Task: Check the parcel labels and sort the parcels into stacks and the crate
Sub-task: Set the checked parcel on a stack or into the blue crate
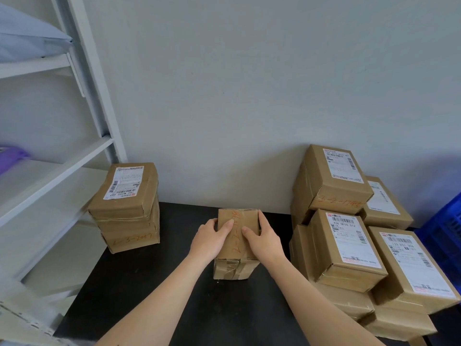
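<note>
Parcel [237,236]: gripped by left hand [212,239] and right hand [264,238], apparently for label-checking; sorted stack [127,206] left; crate [446,243] right.

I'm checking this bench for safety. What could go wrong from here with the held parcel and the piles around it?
The right pile is stacked crookedly, with tilted boxes; a nudge might topple it. The parcel gripped by the left hand and right hand shows only red handwriting on top, no printed label, so it may be missorted. The left stack sits at the table edge and might slip off.
</note>
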The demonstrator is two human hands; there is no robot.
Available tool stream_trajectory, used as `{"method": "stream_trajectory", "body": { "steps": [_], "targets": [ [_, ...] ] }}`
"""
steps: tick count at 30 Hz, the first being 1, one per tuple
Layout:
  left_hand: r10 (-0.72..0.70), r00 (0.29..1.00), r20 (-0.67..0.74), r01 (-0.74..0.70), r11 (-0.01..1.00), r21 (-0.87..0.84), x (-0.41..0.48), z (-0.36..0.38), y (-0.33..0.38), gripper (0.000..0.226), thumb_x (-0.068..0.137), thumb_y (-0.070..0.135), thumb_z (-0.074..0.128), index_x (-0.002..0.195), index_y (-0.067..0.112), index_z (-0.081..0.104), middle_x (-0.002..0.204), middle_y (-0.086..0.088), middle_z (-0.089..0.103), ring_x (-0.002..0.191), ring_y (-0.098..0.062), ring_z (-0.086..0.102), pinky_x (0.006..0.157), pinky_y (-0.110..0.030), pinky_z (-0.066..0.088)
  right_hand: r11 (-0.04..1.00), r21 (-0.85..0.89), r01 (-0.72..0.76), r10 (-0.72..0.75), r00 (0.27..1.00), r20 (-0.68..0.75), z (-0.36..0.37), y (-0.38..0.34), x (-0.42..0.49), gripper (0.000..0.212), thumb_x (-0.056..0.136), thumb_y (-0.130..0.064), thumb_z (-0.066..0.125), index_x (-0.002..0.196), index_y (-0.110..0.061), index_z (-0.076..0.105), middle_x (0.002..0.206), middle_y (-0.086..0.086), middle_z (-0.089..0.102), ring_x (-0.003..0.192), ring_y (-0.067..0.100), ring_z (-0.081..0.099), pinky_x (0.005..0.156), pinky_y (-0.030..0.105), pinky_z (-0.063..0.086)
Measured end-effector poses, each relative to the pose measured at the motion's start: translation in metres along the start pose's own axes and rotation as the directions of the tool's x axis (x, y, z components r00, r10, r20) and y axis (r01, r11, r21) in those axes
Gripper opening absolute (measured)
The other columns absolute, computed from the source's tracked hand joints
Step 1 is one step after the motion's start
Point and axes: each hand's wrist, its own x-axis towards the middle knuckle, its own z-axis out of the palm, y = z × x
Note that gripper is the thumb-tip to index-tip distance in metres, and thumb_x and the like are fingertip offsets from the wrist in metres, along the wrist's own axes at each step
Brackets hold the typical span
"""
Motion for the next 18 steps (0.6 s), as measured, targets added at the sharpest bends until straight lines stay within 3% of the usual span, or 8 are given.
{"method": "stream_trajectory", "body": {
  "steps": [5, 12, 18],
  "targets": [
    [-0.037, 0.998, 0.048, 0.036, 0.999, 0.009, 0.011, 0.0, 0.007, 0.074, 0.085, 0.066, 0.045, 0.141, 0.019, 0.036, 0.134, -0.003, 0.051, 0.119, -0.022, 0.053, 0.098, -0.042, 0.048, 0.995, 0.081, -0.053, 0.049, 0.997, 0.055, -0.001, 0.001, 0.013, 0.066, 0.097, -0.033, 0.051, 0.152, -0.026, 0.015, 0.14, -0.001, 0.047, 0.12, 0.017, 0.054, 0.089, 0.026, 0.048],
    [-0.085, 0.99, 0.115, 0.09, 0.995, -0.044, 0.026, -0.006, 0.019, 0.067, 0.09, 0.054, 0.051, 0.142, 0.017, 0.033, 0.136, -0.006, 0.049, 0.12, -0.026, 0.052, 0.093, -0.043, 0.051, 0.995, 0.056, -0.077, 0.073, 0.995, 0.072, 0.002, 0.002, 0.033, 0.064, 0.096, -0.036, 0.051, 0.15, -0.023, 0.02, 0.138, -0.001, 0.049, 0.12, 0.018, 0.054, 0.092, 0.029, 0.048],
    [-0.037, 0.996, 0.084, 0.041, 0.998, -0.046, 0.032, -0.005, 0.024, 0.061, 0.09, 0.045, 0.056, 0.141, 0.02, 0.035, 0.135, -0.004, 0.049, 0.119, -0.024, 0.052, 0.093, -0.038, 0.049, 0.996, 0.04, -0.083, 0.08, 0.995, 0.065, 0.002, 0.007, 0.041, 0.064, 0.095, -0.037, 0.053, 0.149, -0.024, 0.023, 0.135, -0.003, 0.051, 0.115, 0.016, 0.056, 0.085, 0.025, 0.047]
  ]
}}
